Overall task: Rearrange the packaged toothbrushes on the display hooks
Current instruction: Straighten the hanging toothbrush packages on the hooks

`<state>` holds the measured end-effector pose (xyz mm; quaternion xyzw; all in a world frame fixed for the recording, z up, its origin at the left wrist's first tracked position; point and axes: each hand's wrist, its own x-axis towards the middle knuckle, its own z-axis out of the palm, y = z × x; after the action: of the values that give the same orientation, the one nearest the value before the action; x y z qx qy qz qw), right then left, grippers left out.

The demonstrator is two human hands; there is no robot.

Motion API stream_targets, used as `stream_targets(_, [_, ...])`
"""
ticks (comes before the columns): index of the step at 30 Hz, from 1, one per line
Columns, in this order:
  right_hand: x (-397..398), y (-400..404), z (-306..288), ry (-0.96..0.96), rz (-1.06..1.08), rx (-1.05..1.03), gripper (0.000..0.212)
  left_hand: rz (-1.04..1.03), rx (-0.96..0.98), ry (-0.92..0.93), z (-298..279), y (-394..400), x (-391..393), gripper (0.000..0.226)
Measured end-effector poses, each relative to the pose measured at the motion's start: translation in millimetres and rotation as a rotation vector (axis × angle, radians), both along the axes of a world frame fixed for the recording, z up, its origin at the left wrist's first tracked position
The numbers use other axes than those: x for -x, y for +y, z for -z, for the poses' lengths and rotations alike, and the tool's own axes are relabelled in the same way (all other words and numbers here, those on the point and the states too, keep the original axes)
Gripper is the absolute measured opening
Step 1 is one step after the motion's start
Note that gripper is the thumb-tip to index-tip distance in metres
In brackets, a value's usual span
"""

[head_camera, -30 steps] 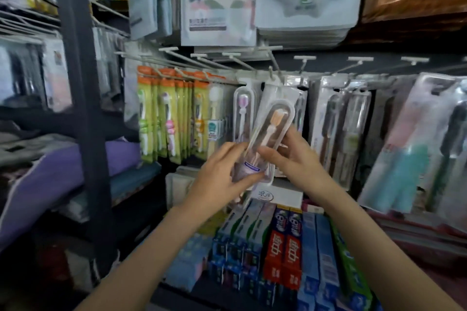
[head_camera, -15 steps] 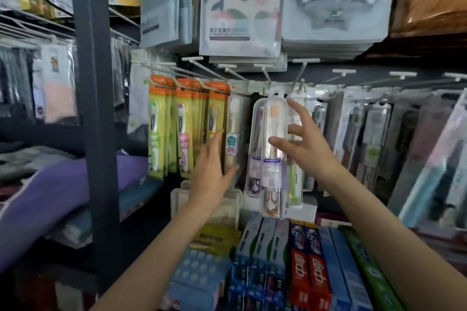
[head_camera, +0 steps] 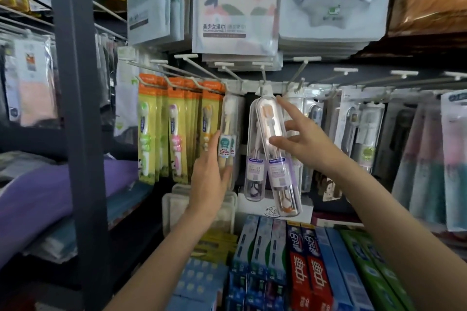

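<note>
Both hands are up at the rack, and I describe everything from the clear toothbrush case (head_camera: 275, 156) that hangs tilted in the middle. My right hand (head_camera: 300, 141) lies against the right side of this case with straight, spread fingers: the forefinger reaches up to its top corner and the thumb touches its front face. It presses and steadies but does not close around anything. My left hand (head_camera: 212, 169) is to the left of the case, also with straight fingers, and it rests flat on the lower part of a narrower case with a "CLEAN" label (head_camera: 227, 144).

Below the tilted case lie rows of toothpaste boxes (head_camera: 310, 272). Just behind it, a little to the left, a second clear case (head_camera: 254, 159) hangs straight. Further left are the yellow carded toothbrushes (head_camera: 174, 134). Above, the top of the case meets a white display hook (head_camera: 264, 83); I cannot tell if the hang hole sits fully on it.

I judge the case to be light, stiff and smooth, so it will swing easily and may slip under a flat touch. I would take it by the two long edges near the top, close to the hang tab, and not squeeze the thin plastic front. Behind the hook hang packaged towels (head_camera: 235, 2).
</note>
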<state>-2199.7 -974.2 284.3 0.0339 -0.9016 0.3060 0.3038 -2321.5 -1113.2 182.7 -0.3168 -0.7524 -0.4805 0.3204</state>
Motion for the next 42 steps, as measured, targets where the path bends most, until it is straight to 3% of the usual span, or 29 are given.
stream_targets(4, [2, -4, -2, -0.047, 0.056, -0.069, 0.076, -0.031, 0.027, 0.02, 1, -2, 2, 0.083])
stream_targets(11, [5, -15, 13, 0.051, 0.128, -0.075, 0.075, 0.002, 0.029, -0.012, 1, -3, -1, 0.077])
stream_targets(14, [-6, -7, 19, 0.073, 0.114, -0.097, 0.052, -0.07, 0.035, 0.02, 1, -7, -10, 0.071])
stream_targets(17, [-27, 12, 26, 0.043, 0.095, -0.059, 0.022, -0.13, -0.089, 0.129, 0, -4, -28, 0.057])
stream_targets(20, [-48, 39, 34, 0.148, 0.187, 0.016, 0.013, -0.086, -0.127, 0.323, -8, 14, -48, 0.049])
stream_targets(23, [-60, 68, 42, 0.272, 0.488, -0.009, 0.014, 0.007, -0.063, 0.397, -16, 43, -68, 0.052])
stream_targets(25, [-61, 83, 49, 0.213, 0.639, -0.015, 0.032, 0.044, -0.022, 0.409, -17, 64, -79, 0.053])
stream_targets(28, [-49, 96, 58, 0.059, 0.698, -0.004, 0.062, 0.015, 0.04, 0.397, -17, 89, -84, 0.059])
stream_targets(32, [-28, 115, 61, 0.021, 0.727, 0.047, 0.08, -0.08, 0.077, 0.361, -18, 105, -79, 0.064])
stream_targets(37, [-22, 131, 57, 0.039, 0.712, 0.277, 0.079, -0.144, 0.058, 0.353, -14, 110, -73, 0.068])
stream_targets(42, [-23, 130, 59, 0.153, 0.623, 0.363, 0.056, -0.145, 0.038, 0.37, -11, 112, -67, 0.078])
